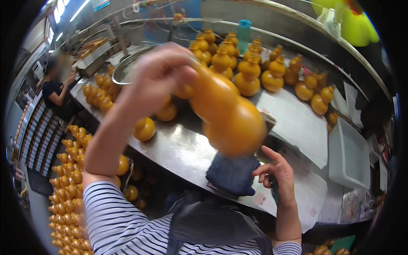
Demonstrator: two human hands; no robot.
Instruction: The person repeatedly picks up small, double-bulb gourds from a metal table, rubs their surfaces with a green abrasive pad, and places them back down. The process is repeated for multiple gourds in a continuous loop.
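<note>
My left hand (pixel 168 70) is closed round the narrow neck of an orange-yellow gourd-shaped bottle (pixel 227 112). The bottle hangs tilted in the air above the table, its wide base toward the lower right, and is blurred by motion. Lower down, my right hand (pixel 278 172) is just right of a folded dark blue cloth (pixel 231 172). Its index finger stretches toward the bottle's base, apart from it, while the other fingers curl. A narrow dark green thing (pixel 275 193) shows against the palm, mostly hidden; it seems to be held there.
Several similar gourd bottles (pixel 248 76) stand along the back of the metal table (pixel 170 146). White sheets (pixel 293 119) lie at the right, beside a pale plastic bin (pixel 348 155). A round metal basin (pixel 123 74) is at the back left. More gourds (pixel 70 195) are stacked at left. Another person (pixel 59 91) stands far left.
</note>
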